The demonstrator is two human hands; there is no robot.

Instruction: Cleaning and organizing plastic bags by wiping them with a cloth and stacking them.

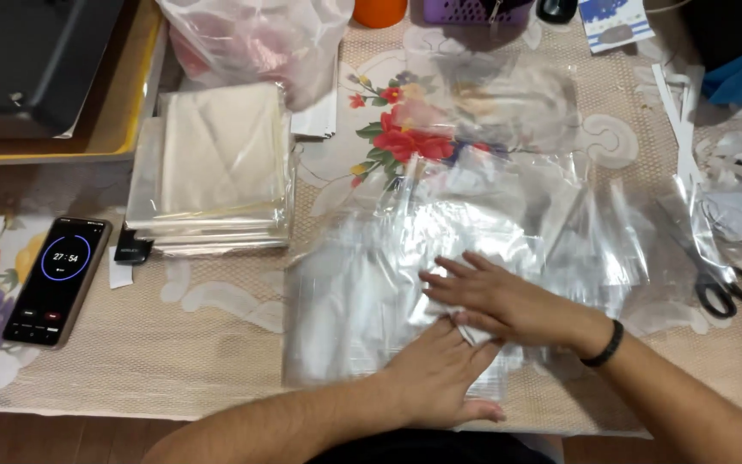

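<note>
We see a dark phone screen (56, 279) far left, beside a stack of clear packets (216, 167) holding cream cloth.

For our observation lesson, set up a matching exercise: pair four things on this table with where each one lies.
Things:
1. phone
2. scissors
3. stack of packed cloth
4. clear plastic bags

Places:
A. under both hands
B. far right of the table
C. far left of the table
D. just right of the phone, further back

Pairs: 1-C, 2-B, 3-D, 4-A
</note>
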